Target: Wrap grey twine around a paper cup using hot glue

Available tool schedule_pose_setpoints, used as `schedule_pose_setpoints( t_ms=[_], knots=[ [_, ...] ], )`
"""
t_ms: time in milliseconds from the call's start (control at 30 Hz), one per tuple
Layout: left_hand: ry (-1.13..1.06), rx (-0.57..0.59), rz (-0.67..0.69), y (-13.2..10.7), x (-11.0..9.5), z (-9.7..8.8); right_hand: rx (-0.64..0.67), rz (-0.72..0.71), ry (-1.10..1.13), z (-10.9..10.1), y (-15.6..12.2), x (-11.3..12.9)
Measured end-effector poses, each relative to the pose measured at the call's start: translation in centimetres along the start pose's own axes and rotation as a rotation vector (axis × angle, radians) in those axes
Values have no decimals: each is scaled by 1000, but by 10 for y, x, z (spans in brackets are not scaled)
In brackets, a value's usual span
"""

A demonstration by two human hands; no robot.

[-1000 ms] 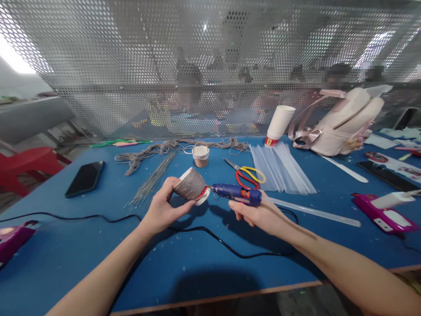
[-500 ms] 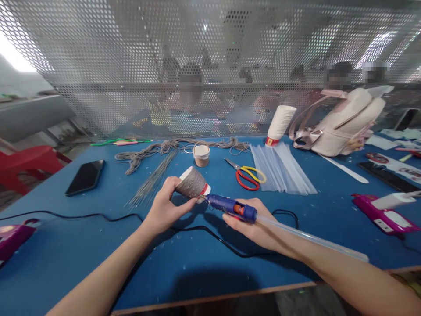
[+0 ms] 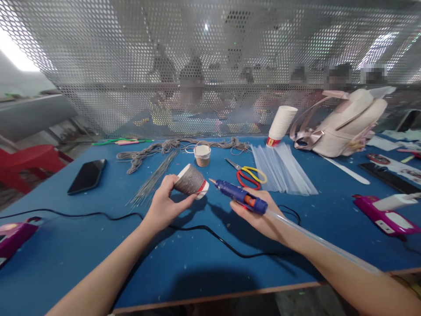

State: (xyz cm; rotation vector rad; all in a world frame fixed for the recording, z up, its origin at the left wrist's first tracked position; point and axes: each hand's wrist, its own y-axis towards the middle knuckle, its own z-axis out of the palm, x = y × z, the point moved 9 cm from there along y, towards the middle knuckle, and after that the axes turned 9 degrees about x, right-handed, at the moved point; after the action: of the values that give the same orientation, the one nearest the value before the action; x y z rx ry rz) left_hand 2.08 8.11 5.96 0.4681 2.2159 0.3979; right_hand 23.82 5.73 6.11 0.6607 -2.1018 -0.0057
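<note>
My left hand [image 3: 163, 205] grips a paper cup wrapped in grey string [image 3: 191, 181], tilted on its side above the blue table [image 3: 98, 245]. My right hand [image 3: 259, 216] holds a blue glue gun [image 3: 239, 195] with a clear glue stick [image 3: 315, 240] sticking out of its back along my forearm. The gun's nozzle points at the cup's rim with a small gap between them. The gun's black cord [image 3: 210, 232] runs across the table under both hands.
Behind my hands lie scissors [image 3: 248, 174], a sheaf of clear glue sticks [image 3: 283, 169], a small string-wrapped cup [image 3: 202, 155], grey string [image 3: 158, 149] and thin wires [image 3: 153, 180]. A phone [image 3: 86, 175] lies left, stacked cups [image 3: 279, 125] and a backpack [image 3: 345, 123] right. Perforated metal screen [image 3: 131, 66] at the back.
The glue gun's nozzle touched the cup's rim half a second ago and has now drawn back a little to the right. The cup stays in my left hand.
</note>
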Motion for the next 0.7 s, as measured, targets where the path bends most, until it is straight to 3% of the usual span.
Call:
schedule_pose_setpoints(
  t_ms=[133, 333, 433, 533, 700],
  knots=[
    [-15, -66, -35, 2, 7, -11, 28, -133, -270, -3, 8, -5],
    [-104, -91, -56, 2, 13, -14, 461, -65, -703, 39, 9, -29],
    [-110, -81, -67, 1, 12, -11, 547, -94, -766, 49, 5, -30],
    [-117, -72, -61, 1, 8, -9, 445, -149, -718, 43, 8, -23],
    [-70, -43, -89, -2, 4, -2, -15, -397, -475, 9, 13, 23]
  ],
)
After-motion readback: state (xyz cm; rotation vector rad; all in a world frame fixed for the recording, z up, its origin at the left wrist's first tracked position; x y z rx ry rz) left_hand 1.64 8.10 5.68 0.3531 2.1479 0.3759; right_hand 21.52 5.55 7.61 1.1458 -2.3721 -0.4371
